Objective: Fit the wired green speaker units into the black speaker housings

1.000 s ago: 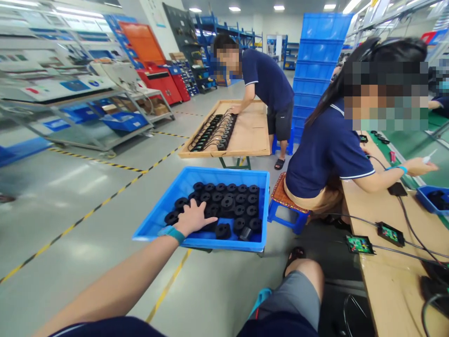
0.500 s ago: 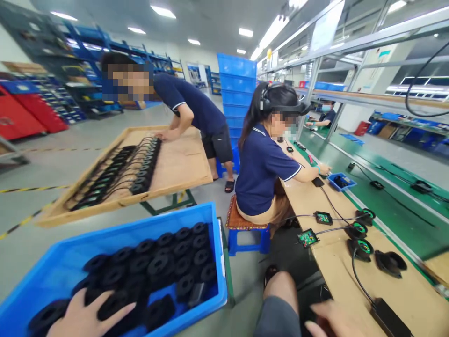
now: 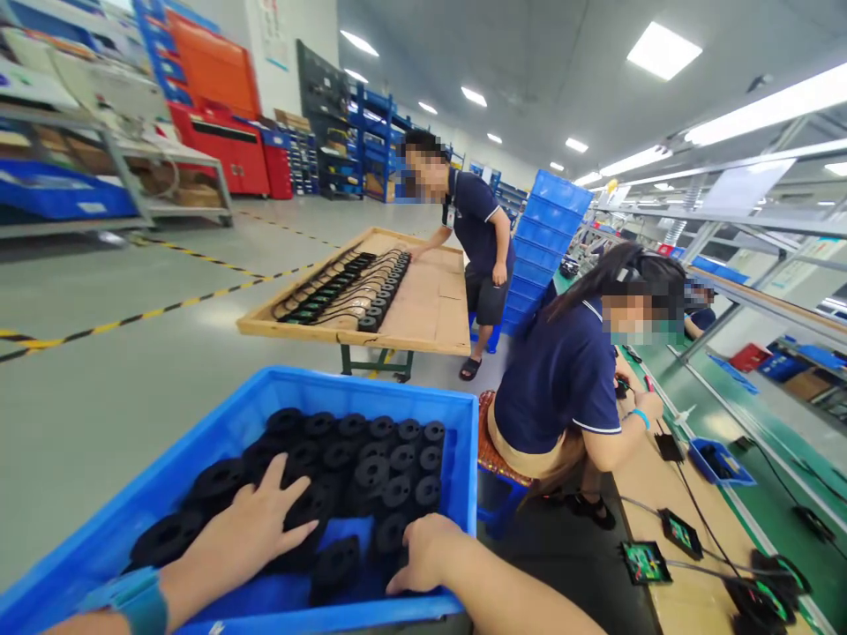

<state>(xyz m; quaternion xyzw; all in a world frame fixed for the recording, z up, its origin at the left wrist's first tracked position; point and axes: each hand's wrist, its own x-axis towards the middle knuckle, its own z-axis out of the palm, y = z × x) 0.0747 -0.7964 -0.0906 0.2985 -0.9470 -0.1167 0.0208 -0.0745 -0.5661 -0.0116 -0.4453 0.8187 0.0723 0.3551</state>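
Your two hands are inside the blue bin (image 3: pixel 456 494) in the lower left of the frame, so I judge the step in hand is picking black parts (image 3: pixel 371 472) out of it. The bin is smooth moulded plastic with straight walls and a flat rim. It holds many parts, packed close and partly stacked.

Your left hand (image 3: pixel 255 529) lies flat on the pile, at the lower left of the bin. Its fingers are spread wide and it holds nothing; it only presses on the tops of a few parts. Your right hand (image 3: pixel 423 551) is at the lower centre, near the front wall. Its fingers are curled down onto a part there, but I cannot tell if the grip is closed on it or only touching.

The parts are round, thick, matt black rings with a hole in the middle, like small spools. They look like hard plastic, light and not slippery. Because they lie so tight together, the next move, in my judgement, calls for hooking a finger into a hole or pinching one rim, then lifting straight up so the neighbours do not come along.

In the upper centre, a wooden table (image 3: pixel 430 309) carries rows of black parts with cables.
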